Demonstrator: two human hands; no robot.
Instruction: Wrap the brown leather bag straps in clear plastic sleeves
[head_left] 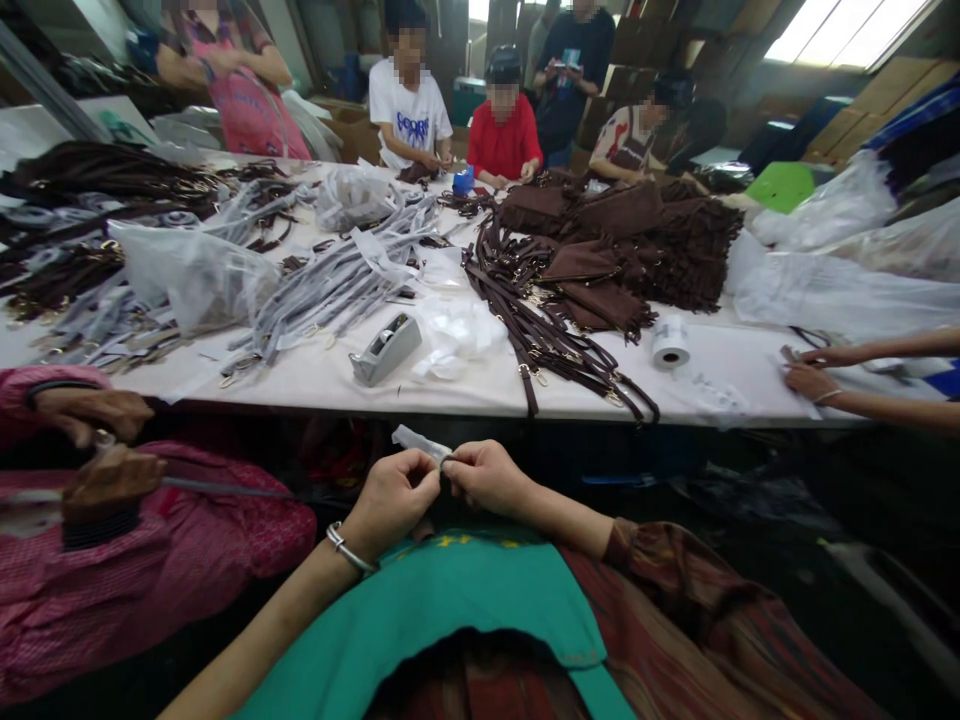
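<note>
My left hand and my right hand meet in front of my green apron, just short of the table's near edge. Both are closed in a pinch on a small whitish translucent strip, which looks like thin wrapping film or paper. One end of the strip sticks out up and to the left. A small part between my fingertips is mostly hidden, and I cannot make out what it is. Beyond my hands, a grey tape dispenser and a heap of crumpled white film lie on the table.
Dark brown straps with metal clasps lie beside stacked brown fabric pieces. Grey-wrapped straps and a plastic bag cover the left. A white roll stands right. Co-workers' hands work close at left, others at right.
</note>
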